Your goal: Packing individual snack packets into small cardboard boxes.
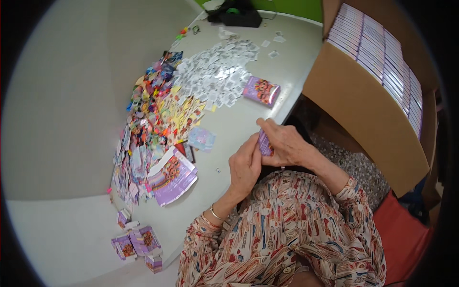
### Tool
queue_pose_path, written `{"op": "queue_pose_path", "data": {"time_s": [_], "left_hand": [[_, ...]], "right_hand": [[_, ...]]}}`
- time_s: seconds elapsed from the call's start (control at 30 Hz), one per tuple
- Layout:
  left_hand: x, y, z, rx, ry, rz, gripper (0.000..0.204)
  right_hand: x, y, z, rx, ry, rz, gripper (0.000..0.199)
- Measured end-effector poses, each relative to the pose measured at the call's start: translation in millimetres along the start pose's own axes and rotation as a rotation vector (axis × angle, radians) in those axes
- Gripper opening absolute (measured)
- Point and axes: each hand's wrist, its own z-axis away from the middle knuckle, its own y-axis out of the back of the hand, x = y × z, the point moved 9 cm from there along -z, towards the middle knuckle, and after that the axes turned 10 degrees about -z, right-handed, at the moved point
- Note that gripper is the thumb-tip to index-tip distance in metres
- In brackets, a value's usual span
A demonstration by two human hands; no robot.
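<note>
Both hands meet at the table's near edge around a small purple box (265, 143) with a printed picture. My left hand (245, 164) is closed along its left side, and my right hand (286, 145) wraps it from the right. Fingers hide most of the box. Just beyond, a similar purple box (261, 91) lies flat on the table. To the left are a pale blue printed card (202, 138) and a flattened purple carton (173, 177).
A heap of small white packets (215, 69) covers the table's far middle. Beside it lie colourful trinkets (152, 91) and yellow pieces (179, 112). Opened purple boxes (143, 239) sit at lower left. A large cardboard carton (363, 110) filled with upright boxes stands at right.
</note>
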Motion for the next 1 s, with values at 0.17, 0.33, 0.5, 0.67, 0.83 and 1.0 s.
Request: {"op": "queue_pose_path", "data": {"time_s": [0.17, 0.33, 0.5, 0.67, 0.83, 1.0], "left_hand": [[-16.1, 28.4, -12.8, 0.113, 0.128, 0.402, 0.046], [-50.1, 62.8, -0.2, 0.135, 0.182, 0.189, 0.038], [-111.4, 107.2, 31.1, 0.288, 0.240, -0.049, 0.037], [-130.2, 105.3, 3.3, 0.224, 0.087, -0.591, 0.055], [-129.6, 103.9, 3.9, 0.152, 0.012, -0.731, 0.062], [-174.4, 148.1, 16.4, 0.019, 0.132, -0.696, 0.062]], "right_hand": [[13.6, 35.6, -46.2, 0.122, 0.002, 0.134, 0.086], [24.9, 70.2, -82.5, 0.280, 0.082, 0.493, 0.086], [-88.0, 35.1, -45.5, -0.304, 0.271, -0.552, 0.075], [-207.2, 70.7, -1.6, -0.671, 0.615, -1.373, 0.078], [-212.8, 75.0, -10.9, -0.478, 0.157, -1.764, 0.047], [-215.0, 75.5, -11.2, -0.658, 0.364, -1.723, 0.039]]}}
